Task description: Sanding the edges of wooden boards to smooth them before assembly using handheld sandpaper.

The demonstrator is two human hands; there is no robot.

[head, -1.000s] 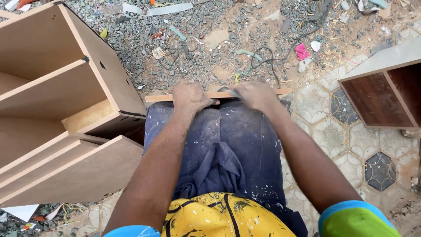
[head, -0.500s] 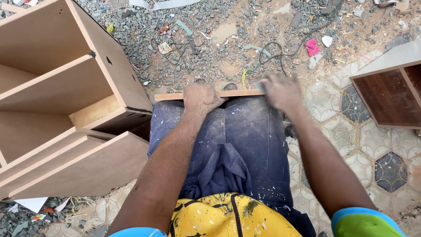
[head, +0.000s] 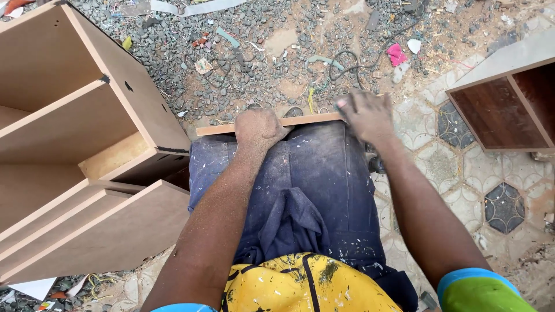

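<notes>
- Clenched into a fist, the left hand (head: 259,128) pressed down on the wooden strip (head: 306,120), knuckles over its near edge.
- Blurred, the right hand (head: 365,114) lay flat with fingers spread over the strip's right end, gripping nothing clearly.
- That strip lay across the person's knees, on dusty blue trousers (head: 315,190).
- Open fibreboard cabinets (head: 69,133) stood left, on gravel (head: 260,52).
</notes>
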